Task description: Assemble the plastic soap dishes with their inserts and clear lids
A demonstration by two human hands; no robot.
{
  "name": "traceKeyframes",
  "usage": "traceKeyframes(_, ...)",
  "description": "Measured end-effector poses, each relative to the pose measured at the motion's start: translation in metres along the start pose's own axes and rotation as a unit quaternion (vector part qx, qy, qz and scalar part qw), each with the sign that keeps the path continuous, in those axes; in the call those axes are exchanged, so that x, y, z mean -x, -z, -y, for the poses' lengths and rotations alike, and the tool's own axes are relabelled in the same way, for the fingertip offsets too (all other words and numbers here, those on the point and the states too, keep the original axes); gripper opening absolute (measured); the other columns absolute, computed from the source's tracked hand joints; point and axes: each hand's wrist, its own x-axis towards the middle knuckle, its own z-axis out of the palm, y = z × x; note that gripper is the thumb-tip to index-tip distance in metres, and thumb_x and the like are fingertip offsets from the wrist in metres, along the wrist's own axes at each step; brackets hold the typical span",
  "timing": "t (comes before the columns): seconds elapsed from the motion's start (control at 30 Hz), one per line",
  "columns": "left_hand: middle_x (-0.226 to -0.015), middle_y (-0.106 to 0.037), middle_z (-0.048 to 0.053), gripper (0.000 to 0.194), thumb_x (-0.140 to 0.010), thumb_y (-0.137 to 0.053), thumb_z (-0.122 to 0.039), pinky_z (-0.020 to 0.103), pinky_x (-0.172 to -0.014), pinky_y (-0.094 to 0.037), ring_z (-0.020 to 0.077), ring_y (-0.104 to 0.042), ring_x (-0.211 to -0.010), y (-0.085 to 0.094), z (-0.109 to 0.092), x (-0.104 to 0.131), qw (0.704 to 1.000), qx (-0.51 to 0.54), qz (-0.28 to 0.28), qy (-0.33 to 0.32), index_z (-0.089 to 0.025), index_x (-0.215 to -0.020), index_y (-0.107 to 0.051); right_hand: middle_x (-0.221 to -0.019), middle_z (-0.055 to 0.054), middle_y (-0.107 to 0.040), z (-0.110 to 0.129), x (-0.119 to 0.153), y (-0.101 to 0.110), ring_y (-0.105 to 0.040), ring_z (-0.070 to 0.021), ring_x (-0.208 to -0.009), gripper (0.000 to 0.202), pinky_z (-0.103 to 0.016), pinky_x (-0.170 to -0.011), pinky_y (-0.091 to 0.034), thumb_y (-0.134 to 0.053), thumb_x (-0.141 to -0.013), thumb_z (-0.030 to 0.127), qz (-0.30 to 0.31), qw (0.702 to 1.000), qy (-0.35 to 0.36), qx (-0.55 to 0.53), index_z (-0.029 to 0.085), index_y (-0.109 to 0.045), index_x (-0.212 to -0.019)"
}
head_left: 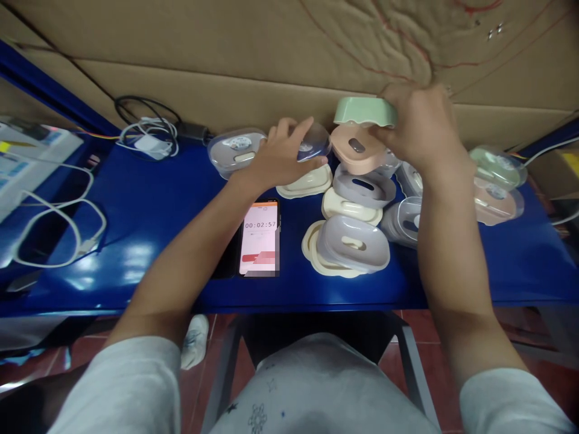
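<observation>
My right hand (416, 123) grips the end of a green soap dish piece (364, 111), held tilted just above a peach soap dish (355, 147). My left hand (283, 150) has its fingers spread over a soap dish with a clear cover (315, 140); I cannot tell whether it touches the cover. Left of this hand is another covered grey soap dish (235, 150). A cream tray (312, 181) lies below the fingers. Under the peach dish sit a grey dish (364, 185) and a cream piece (351, 208). Nearer me, grey dishes (355, 241) rest on cream trays (312, 241).
A phone (259, 238) showing a timer lies on the blue table (149, 211). More grey dishes (402, 220) stand beside my right forearm. Covered green (497, 166) and peach (495, 202) dishes sit at the right. Coiled cables (151, 135) lie back left, before a cardboard wall (203, 54).
</observation>
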Motion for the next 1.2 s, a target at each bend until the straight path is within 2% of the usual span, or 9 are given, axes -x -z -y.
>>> traceKeyframes(0.07,-0.171,-0.037,0.012,0.098,-0.091,-0.062,-0.08,0.064,-0.126,-0.029,0.045,-0.034,-0.157,-0.002,0.001,0.0,1.0,-0.014,0.019,-0.013,-0.03,-0.171,-0.035,-0.129,-0.015,-0.076,0.004,0.0,-0.002,-0.066,-0.0396,-0.122,0.021,-0.056,-0.108,-0.046,-0.069,-0.095,0.04,0.003,1.0,0.009,0.016,0.026,-0.068,-0.111)
traceKeyframes(0.2,-0.169,-0.038,0.008,0.094,-0.091,-0.057,-0.082,0.063,-0.126,-0.029,0.0423,-0.036,-0.153,-0.007,0.005,0.0,0.997,-0.013,0.035,-0.072,-0.027,-0.166,-0.043,-0.13,-0.013,-0.074,0.007,0.003,-0.005,-0.063,-0.0407,-0.125,0.035,-0.06,-0.11,-0.042,-0.059,-0.099,0.062,0.013,0.999,0.018,-0.033,0.031,-0.068,-0.111)
traceKeyframes(0.3,-0.169,-0.037,0.01,0.09,-0.092,-0.061,-0.073,0.06,-0.129,-0.026,0.0397,-0.037,-0.155,-0.01,0.007,-0.001,0.994,0.008,0.033,-0.105,-0.024,-0.165,-0.042,-0.129,-0.01,-0.074,0.007,0.002,-0.011,-0.064,-0.0388,-0.125,0.033,-0.06,-0.112,-0.042,-0.063,-0.098,0.06,0.017,0.997,0.04,-0.062,0.031,-0.069,-0.113)
traceKeyframes(0.43,-0.171,-0.037,0.013,0.098,-0.09,-0.066,-0.065,0.054,-0.135,-0.024,0.0339,-0.035,-0.16,-0.006,0.006,-0.003,0.991,0.063,-0.008,-0.117,-0.02,-0.17,-0.032,-0.128,-0.013,-0.074,0.005,-0.001,-0.017,-0.065,-0.0383,-0.125,0.026,-0.058,-0.109,-0.046,-0.066,-0.095,0.044,0.022,0.996,0.059,-0.069,0.026,-0.068,-0.113)
traceKeyframes(0.57,-0.178,-0.032,0.004,0.104,-0.092,-0.065,-0.072,0.05,-0.131,-0.035,0.0305,-0.039,-0.16,0.001,0.002,-0.003,0.982,0.145,-0.039,-0.113,-0.028,-0.175,-0.019,-0.118,-0.011,-0.076,0.003,-0.003,-0.021,-0.068,-0.033,-0.113,0.022,-0.05,-0.102,-0.05,-0.067,-0.089,0.035,0.008,0.991,0.073,-0.112,0.026,-0.065,-0.109)
traceKeyframes(0.7,-0.177,-0.036,0.004,0.101,-0.089,-0.076,-0.065,0.051,-0.127,-0.041,0.033,-0.048,-0.155,-0.001,0.0,-0.003,0.97,0.21,-0.043,-0.118,-0.031,-0.173,-0.029,-0.111,-0.007,-0.077,0.001,-0.002,-0.022,-0.069,-0.0322,-0.107,0.018,-0.049,-0.099,-0.051,-0.069,-0.085,0.035,0.013,0.988,0.079,-0.133,0.03,-0.063,-0.101)
traceKeyframes(0.9,-0.174,-0.043,0.008,0.099,-0.091,-0.074,-0.047,0.041,-0.132,-0.038,0.0262,-0.047,-0.157,-0.005,-0.001,-0.001,0.968,0.182,-0.013,-0.173,-0.02,-0.173,-0.026,-0.107,-0.005,-0.077,0.003,-0.002,-0.019,-0.069,-0.0319,-0.105,0.015,-0.05,-0.101,-0.05,-0.07,-0.086,0.037,0.012,0.99,0.055,-0.126,0.03,-0.062,-0.097)
traceKeyframes(1.03,-0.178,-0.036,0.007,0.104,-0.096,-0.068,-0.053,0.043,-0.134,-0.033,0.0282,-0.042,-0.159,-0.004,-0.002,0.002,0.971,0.161,0.013,-0.176,-0.016,-0.176,-0.013,-0.114,-0.005,-0.077,0.005,-0.001,-0.015,-0.068,-0.0327,-0.114,0.018,-0.052,-0.11,-0.044,-0.065,-0.094,0.041,0.008,0.994,0.04,-0.098,0.032,-0.062,-0.109)
traceKeyframes(1.2,-0.18,-0.03,0.0,0.1,-0.095,-0.06,-0.066,0.046,-0.137,-0.024,0.0293,-0.031,-0.164,0.011,-0.003,0.002,0.987,0.076,0.005,-0.142,-0.022,-0.175,-0.021,-0.122,-0.012,-0.076,-0.002,0.003,-0.003,-0.066,-0.0392,-0.117,0.026,-0.056,-0.106,-0.046,-0.059,-0.098,0.043,-0.023,0.997,-0.013,-0.075,0.029,-0.059,-0.12)
